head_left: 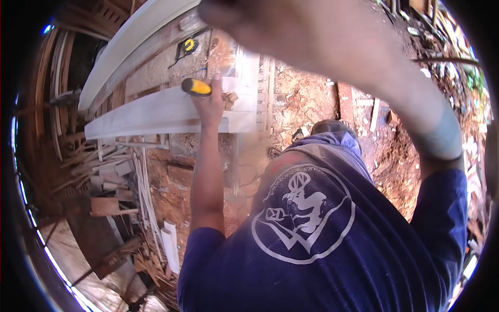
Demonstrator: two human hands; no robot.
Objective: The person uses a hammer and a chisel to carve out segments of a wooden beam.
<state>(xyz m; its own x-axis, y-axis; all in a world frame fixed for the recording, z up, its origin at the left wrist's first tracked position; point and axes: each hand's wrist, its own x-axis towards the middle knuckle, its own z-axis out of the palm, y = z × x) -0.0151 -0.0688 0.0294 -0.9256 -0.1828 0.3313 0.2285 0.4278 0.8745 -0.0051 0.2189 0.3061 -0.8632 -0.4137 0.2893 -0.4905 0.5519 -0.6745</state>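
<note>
My left hand (209,106) is closed around the yellow-and-black handle of a chisel (197,87). The handle's butt end tilts toward the camera; the blade is hidden. Under this hand lies a long pale wooden board (150,115), and small wood chips (230,99) sit on it right beside my fingers. My right arm is raised across the top of the view, close to the camera. My right hand (249,23) is blurred and partly cut off by the upper edge, so its fingers and anything in them cannot be made out.
Beyond the board, a yellow-and-black tape measure (188,47) rests on the planks. A long curved pale board (122,44) runs along the far left. Scrap wood strips (112,169) pile up at the left. Shavings and sawdust (301,93) cover the ground to the right of the board.
</note>
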